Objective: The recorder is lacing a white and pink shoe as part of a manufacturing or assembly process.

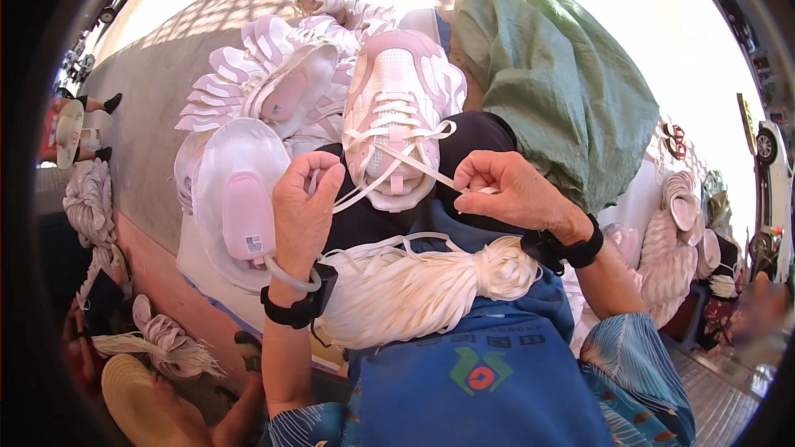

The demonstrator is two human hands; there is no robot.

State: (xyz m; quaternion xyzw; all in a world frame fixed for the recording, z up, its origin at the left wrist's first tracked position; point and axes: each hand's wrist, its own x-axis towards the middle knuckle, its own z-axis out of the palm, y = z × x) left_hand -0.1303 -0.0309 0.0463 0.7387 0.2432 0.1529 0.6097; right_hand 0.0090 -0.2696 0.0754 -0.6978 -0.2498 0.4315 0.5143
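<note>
A white and pink sneaker upper (pixel 396 66) rests on my dark-trousered lap, with its toe end pointing away from me. A flat cream shoelace (pixel 426 167) is threaded through its rows, and its two loose ends cross over the collar opening. My left hand (pixel 306 194), to the left of the shoe, has its fingers curled closed round one lace end. On the other side, my right hand (pixel 526 190) pinches the other end between thumb and fingers. A thick knotted bundle of cream shoelaces (pixel 406 291) lies across my lap on the blue apron (pixel 489 401), below both hands.
White shoe uppers with pink insoles (pixel 247 207) stack at the left, beside a fanned row of pink-white pieces (pixel 219 91). Green cloth (pixel 555 83) covers something at the right. Other people sit nearby, one under a straw hat (pixel 145 401) at lower left. Shoe bundles (pixel 667 269) stand far right.
</note>
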